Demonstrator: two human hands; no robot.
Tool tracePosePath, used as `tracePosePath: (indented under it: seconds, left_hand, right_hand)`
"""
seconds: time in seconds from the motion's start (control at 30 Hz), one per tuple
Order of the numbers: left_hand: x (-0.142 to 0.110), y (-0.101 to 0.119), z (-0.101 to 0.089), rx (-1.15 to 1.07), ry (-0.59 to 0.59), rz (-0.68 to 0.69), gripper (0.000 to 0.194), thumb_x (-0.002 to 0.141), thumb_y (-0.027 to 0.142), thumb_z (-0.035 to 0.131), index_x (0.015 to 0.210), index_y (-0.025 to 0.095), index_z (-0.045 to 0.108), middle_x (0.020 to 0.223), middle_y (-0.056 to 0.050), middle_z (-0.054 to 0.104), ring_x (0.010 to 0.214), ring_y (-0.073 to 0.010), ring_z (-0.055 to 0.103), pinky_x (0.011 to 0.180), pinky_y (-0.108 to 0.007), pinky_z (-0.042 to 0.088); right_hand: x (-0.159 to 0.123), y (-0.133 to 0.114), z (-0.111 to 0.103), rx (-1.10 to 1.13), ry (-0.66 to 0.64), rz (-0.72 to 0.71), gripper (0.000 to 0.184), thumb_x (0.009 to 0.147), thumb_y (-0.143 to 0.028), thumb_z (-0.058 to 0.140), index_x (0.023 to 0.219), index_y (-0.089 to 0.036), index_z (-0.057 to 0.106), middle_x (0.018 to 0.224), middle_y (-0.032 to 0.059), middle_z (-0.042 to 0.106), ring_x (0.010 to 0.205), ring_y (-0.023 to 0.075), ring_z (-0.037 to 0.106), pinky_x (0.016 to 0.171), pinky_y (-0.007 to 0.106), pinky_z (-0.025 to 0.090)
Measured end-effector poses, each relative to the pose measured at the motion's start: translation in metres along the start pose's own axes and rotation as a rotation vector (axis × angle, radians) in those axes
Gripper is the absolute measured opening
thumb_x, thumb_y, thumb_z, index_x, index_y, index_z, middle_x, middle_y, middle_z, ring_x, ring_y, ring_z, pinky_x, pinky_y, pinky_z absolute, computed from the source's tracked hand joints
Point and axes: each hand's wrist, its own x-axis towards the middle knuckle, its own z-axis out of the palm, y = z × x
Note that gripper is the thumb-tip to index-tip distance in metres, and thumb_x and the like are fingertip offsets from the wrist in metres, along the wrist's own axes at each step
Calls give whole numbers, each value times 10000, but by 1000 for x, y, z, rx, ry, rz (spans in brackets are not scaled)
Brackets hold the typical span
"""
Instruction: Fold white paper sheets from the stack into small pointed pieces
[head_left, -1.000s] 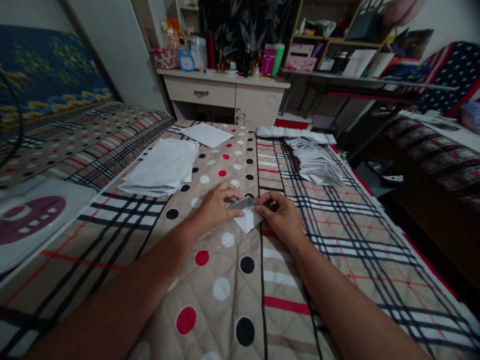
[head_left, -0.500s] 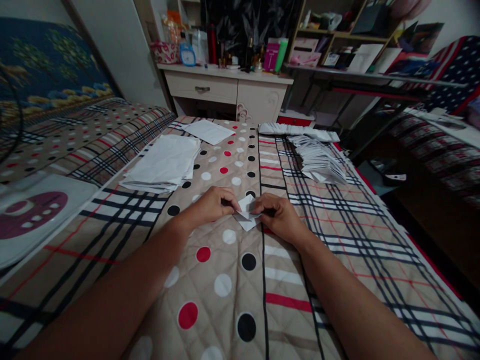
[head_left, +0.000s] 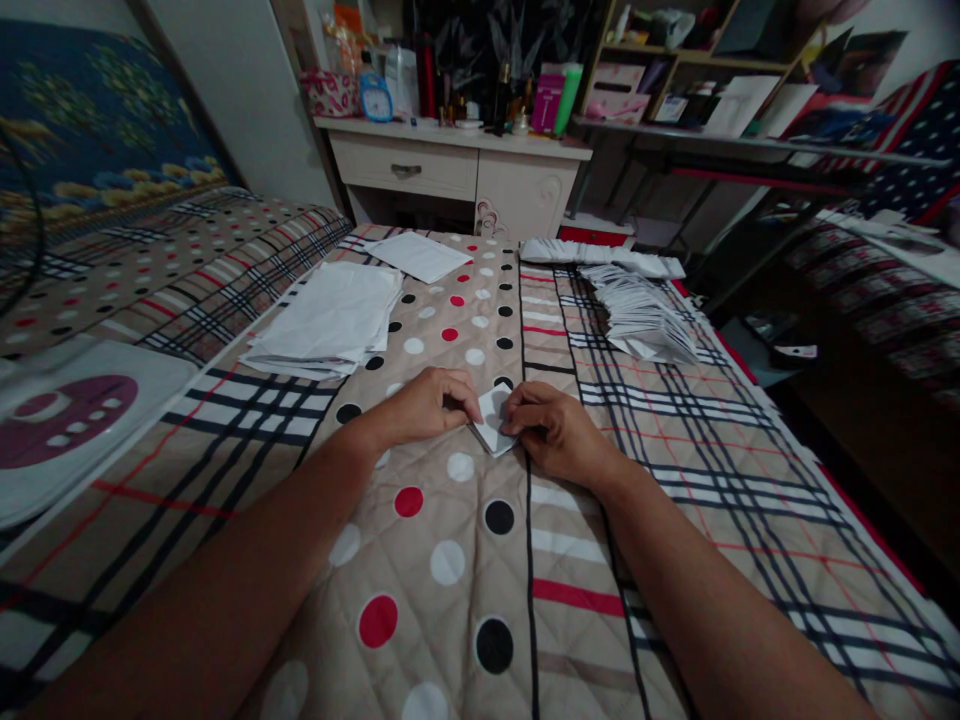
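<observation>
Between my hands a small folded piece of white paper (head_left: pixel 495 420) lies on the dotted bedspread (head_left: pixel 442 620), its outline a flattened diamond. My left hand (head_left: pixel 442 402) pinches its left corner between thumb and fingertips. On the opposite side, the curled fingers of my right hand (head_left: pixel 551 425) grip the right edge. Beyond my left hand lies a stack of white paper sheets (head_left: pixel 326 315). Farther back is a separate white sheet (head_left: pixel 421 257). To the far right rests a fanned row of folded paper pieces (head_left: pixel 645 320).
Behind the fanned row lies a long bundle of folded paper (head_left: pixel 600 257). A white bag with a purple print (head_left: pixel 150 365) sits at the left. A white dresser (head_left: pixel 405 170) crowded with bottles and a blue clock (head_left: pixel 376 98) stands past the bed's far edge.
Flaps that stood raised on the small paper now lie flat, leaving a neat diamond. Both hands keep their hold in nearly the same place. The view has tilted slightly.
</observation>
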Motion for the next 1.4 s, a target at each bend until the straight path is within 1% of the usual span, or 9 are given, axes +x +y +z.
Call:
tracePosePath:
  seconds: [0.5, 0.67, 0.8, 0.87, 1.0, 1.13, 1.23, 1.33, 1.4]
  left_hand:
    - [-1, 10, -2, 65, -58, 13, 184, 722, 72, 605, 739, 177, 754, 865, -42, 677, 811, -141, 630, 768, -264, 477]
    - [2, 10, 9, 116, 71, -93, 101, 720, 261, 741, 693, 170, 703, 870, -37, 626, 762, -144, 595, 692, -271, 461]
    - [3, 10, 13, 274, 202, -215, 492, 525, 349, 875, 949, 203, 673, 942, -28, 640, 791, -172, 583, 684, -285, 449]
    - [3, 11, 13, 311, 186, -309, 513, 505, 385, 879, 941, 205, 678, 817, -8, 657, 697, -161, 568, 600, -266, 402]
    - [1, 9, 14, 273, 130, -365, 286, 574, 421, 827, 692, 195, 697, 595, 21, 605, 534, -113, 493, 480, -238, 279]
    - [3, 10, 19, 92, 260, -427, 276, 575, 400, 819, 646, 165, 693, 524, 37, 558, 486, -92, 457, 454, -214, 279]
    - [6, 15, 21, -73, 366, -445, 260, 575, 350, 814, 643, 139, 678, 561, 20, 598, 497, -92, 479, 461, -206, 325]
    - [8, 21, 23, -149, 414, -431, 251, 581, 330, 808, 666, 132, 681, 617, -1, 642, 533, -100, 517, 473, -201, 364]
    - [8, 22, 23, -156, 423, -418, 283, 570, 355, 819, 669, 130, 680, 620, -4, 642, 536, -100, 516, 465, -198, 361]
  right_hand:
    - [4, -7, -1, -53, -76, -50, 358, 604, 74, 462, 714, -176, 694, 883, 63, 595, 866, 181, 564, 763, 284, 441]
    - [3, -10, -4, -39, -88, -37, 348, 577, 63, 469, 704, -174, 690, 898, 67, 589, 874, 186, 562, 775, 293, 449]
    - [2, -14, -5, -51, -96, 16, 291, 610, 9, 513, 732, -175, 703, 918, 70, 595, 888, 200, 562, 782, 308, 461]
    - [1, -15, -4, -53, -81, 44, 265, 625, -13, 524, 733, -173, 706, 907, 68, 599, 877, 201, 564, 777, 316, 462]
    - [-1, -13, 1, 16, 12, 67, 234, 634, -27, 538, 704, -182, 699, 883, 54, 594, 869, 197, 564, 774, 320, 460]
    - [-1, -10, 6, 169, 288, 144, 164, 675, -51, 564, 686, -190, 652, 995, 58, 562, 954, 199, 565, 805, 320, 463]
    - [0, -7, 9, 262, 493, 333, 183, 697, -145, 660, 867, -206, 625, 1069, 67, 567, 957, 204, 568, 715, 289, 469]
    - [2, -4, 11, 389, 460, 484, 321, 702, -265, 727, 992, -207, 602, 911, 29, 624, 770, 168, 569, 620, 258, 441]
    - [2, -3, 12, 400, 382, 529, 192, 726, -312, 718, 838, -193, 617, 723, -14, 589, 639, 135, 510, 564, 240, 390]
